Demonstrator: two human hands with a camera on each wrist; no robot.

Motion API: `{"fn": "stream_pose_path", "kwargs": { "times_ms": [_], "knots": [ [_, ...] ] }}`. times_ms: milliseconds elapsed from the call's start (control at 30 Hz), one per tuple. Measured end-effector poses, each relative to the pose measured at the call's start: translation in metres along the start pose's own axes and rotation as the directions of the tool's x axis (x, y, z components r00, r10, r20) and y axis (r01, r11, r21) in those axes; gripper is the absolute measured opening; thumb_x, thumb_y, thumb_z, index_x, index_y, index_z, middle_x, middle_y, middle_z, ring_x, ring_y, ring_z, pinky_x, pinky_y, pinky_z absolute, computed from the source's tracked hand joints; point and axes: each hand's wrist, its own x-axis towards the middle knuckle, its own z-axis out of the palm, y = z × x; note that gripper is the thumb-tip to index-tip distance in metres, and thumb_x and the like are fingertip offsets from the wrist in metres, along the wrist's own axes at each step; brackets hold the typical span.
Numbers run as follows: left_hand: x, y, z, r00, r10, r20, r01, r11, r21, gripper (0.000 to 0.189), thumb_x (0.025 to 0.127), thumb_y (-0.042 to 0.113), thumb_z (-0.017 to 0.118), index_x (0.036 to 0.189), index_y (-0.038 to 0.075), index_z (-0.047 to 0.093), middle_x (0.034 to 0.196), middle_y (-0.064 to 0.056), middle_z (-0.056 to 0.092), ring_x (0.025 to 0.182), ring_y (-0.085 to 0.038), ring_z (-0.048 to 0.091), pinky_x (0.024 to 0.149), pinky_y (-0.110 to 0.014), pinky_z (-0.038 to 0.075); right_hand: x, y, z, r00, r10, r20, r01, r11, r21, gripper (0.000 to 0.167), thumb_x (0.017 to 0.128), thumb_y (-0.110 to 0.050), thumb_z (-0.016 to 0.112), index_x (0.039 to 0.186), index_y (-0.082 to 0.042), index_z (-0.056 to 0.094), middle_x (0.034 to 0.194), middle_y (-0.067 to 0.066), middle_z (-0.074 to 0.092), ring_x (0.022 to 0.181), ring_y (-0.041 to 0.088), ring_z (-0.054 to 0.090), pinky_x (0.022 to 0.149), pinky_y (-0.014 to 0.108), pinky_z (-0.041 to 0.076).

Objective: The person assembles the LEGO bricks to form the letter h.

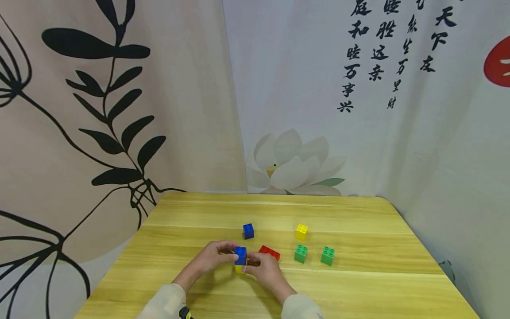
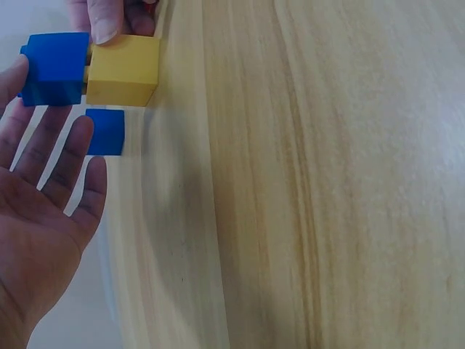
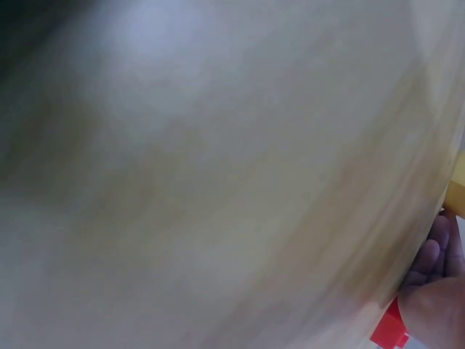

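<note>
In the head view, my left hand (image 1: 213, 258) pinches a blue toy brick (image 1: 241, 254) between thumb and fingers. Directly below that brick is a yellow toy brick (image 1: 238, 269), pinched by my right hand (image 1: 266, 270). Seen from the left wrist, the blue brick (image 2: 54, 69) and the yellow brick (image 2: 125, 70) are lined up, with a thin gap and bits of yellow stud between them. Only the edge of the yellow brick (image 3: 456, 193) shows in the right wrist view. A red brick (image 1: 269, 253) lies just behind my right hand, partly covered by it.
Farther back on the wooden table (image 1: 358, 221) stand another blue brick (image 1: 248, 231) and another yellow brick (image 1: 301, 231). To the right are two green bricks, one nearer (image 1: 300, 253) and one farther right (image 1: 327, 255). A printed curtain (image 1: 191, 110) hangs behind the table.
</note>
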Motion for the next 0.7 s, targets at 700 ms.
{"fn": "stream_pose_path", "kwargs": {
  "times_ms": [700],
  "knots": [
    [0.0016,-0.0006,-0.0033,1.0,0.021,0.003,-0.021,0.995,0.096,0.035,0.092,0.031,0.073,0.12,0.011,0.071,0.106,-0.001,0.07,0.094,-0.02,0.06,0.08,-0.038,0.049,0.0018,0.0027,0.0002,1.0,0.02,-0.005,-0.02,0.999,-0.034,0.033,0.084,-0.022,0.081,0.115,-0.011,0.074,0.102,0.0,0.073,0.092,0.017,0.066,0.08,0.04,0.055]
  ]
}}
